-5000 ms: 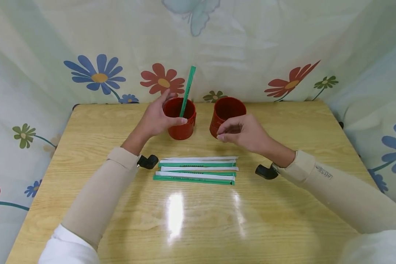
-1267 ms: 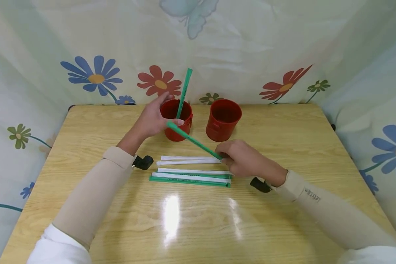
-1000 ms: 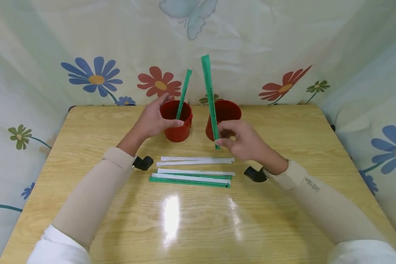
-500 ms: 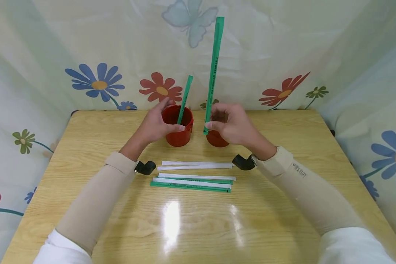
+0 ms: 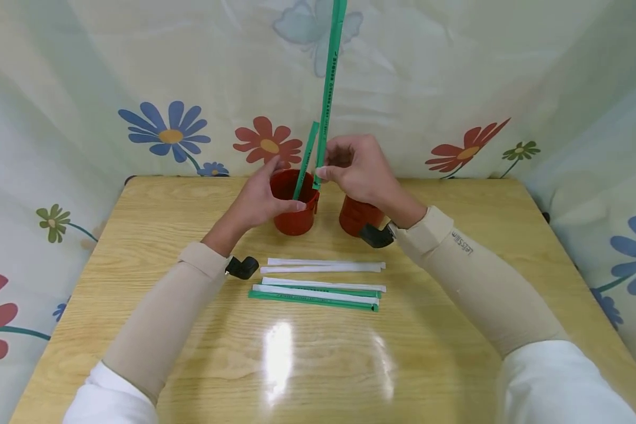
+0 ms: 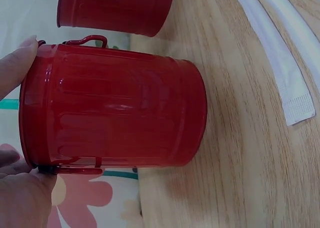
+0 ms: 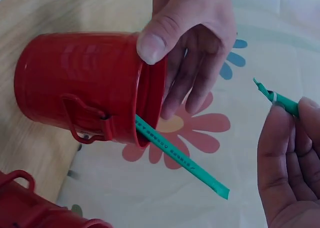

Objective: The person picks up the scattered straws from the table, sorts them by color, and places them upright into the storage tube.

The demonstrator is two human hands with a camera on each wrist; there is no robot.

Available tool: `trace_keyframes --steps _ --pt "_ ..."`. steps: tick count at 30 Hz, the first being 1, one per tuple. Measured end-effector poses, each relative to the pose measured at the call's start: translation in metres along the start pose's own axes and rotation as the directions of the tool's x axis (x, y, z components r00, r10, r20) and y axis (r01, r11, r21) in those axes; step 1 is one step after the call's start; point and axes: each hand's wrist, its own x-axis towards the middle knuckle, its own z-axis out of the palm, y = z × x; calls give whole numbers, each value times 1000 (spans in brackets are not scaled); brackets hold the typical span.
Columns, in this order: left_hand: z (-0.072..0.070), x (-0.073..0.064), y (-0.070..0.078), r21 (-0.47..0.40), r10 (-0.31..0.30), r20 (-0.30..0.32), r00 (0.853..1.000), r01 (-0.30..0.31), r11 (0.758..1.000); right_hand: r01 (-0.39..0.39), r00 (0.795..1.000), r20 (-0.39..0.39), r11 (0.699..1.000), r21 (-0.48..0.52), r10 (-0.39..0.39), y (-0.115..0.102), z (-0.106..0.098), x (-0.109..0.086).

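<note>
My left hand (image 5: 259, 200) grips the rim of the left red pail (image 5: 294, 222), thumb at the front and fingers behind. One green wrapped straw (image 5: 305, 159) leans inside this pail. A second green wrapped straw (image 5: 328, 88) stands nearly upright, its lower end pinched between the thumb and fingers of my right hand (image 5: 363, 171). That lower end is near the left pail's right rim; in the right wrist view the held straw (image 7: 286, 104) is apart from the pail. The right red pail (image 5: 356, 218) is partly hidden beneath my right hand and wrist.
White wrapped straws (image 5: 323, 269) and green wrapped straws (image 5: 315, 299) lie crosswise in a loose row on the wooden table (image 5: 217, 353), in front of the pails. A flowered curtain (image 5: 403, 88) hangs directly behind the table's back edge.
My right hand has taken a green straw from the row, turned it upright and carried it up and left past the right pail to the left pail. My left hand keeps its grip.
</note>
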Motion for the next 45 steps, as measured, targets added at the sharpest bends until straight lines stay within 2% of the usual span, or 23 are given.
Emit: trace_keyframes --steps 7,13,19,27,35,38,45 --pt "3 1 0 2 6 3 1000 -6 1000 -19 999 -34 1000 -18 18 4 5 21" --pt "0 0 -1 -14 -3 6 1000 3 1000 -36 999 28 998 -46 37 7 14 38" --pt "0 1 -2 -14 18 9 1000 -18 1000 -53 997 41 992 -114 58 13 21 50" --pt "2 3 -2 19 -23 28 999 23 1000 -102 989 86 979 -178 119 25 27 55" --pt "0 5 -2 31 -19 25 1000 18 999 -126 982 115 972 -198 151 30 33 58" --pt "0 5 -2 44 -21 31 999 19 999 -151 977 123 971 -188 176 31 34 57" --pt "-2 3 -4 52 -22 31 999 20 998 -154 972 155 978 -143 175 35 35 56"
